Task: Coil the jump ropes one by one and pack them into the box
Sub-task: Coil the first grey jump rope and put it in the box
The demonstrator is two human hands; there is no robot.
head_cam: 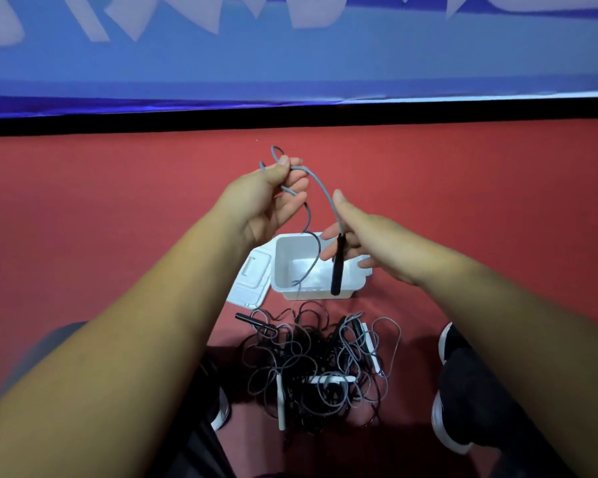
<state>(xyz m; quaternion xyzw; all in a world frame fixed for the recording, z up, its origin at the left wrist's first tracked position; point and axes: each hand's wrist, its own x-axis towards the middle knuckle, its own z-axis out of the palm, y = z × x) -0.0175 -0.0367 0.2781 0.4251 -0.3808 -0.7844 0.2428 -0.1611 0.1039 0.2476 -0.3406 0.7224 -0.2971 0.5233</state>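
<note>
A grey jump rope (320, 189) with a black handle (337, 267) hangs in front of me. My left hand (273, 196) grips several loops of it, raised above the floor. Beside it, my right hand (351, 236) holds the rope just above the black handle, and the handle dangles over the open white box (283, 270). A strand from my left hand drops down into the box. On the floor between my feet lies a tangled pile of jump ropes (311, 367), grey and black, with white and black handles.
The box's white lid (251, 279) lies flat against its left side on the red floor (118, 219). My shoes (446, 391) flank the pile. A black strip and a blue banner (290, 63) run along the far side.
</note>
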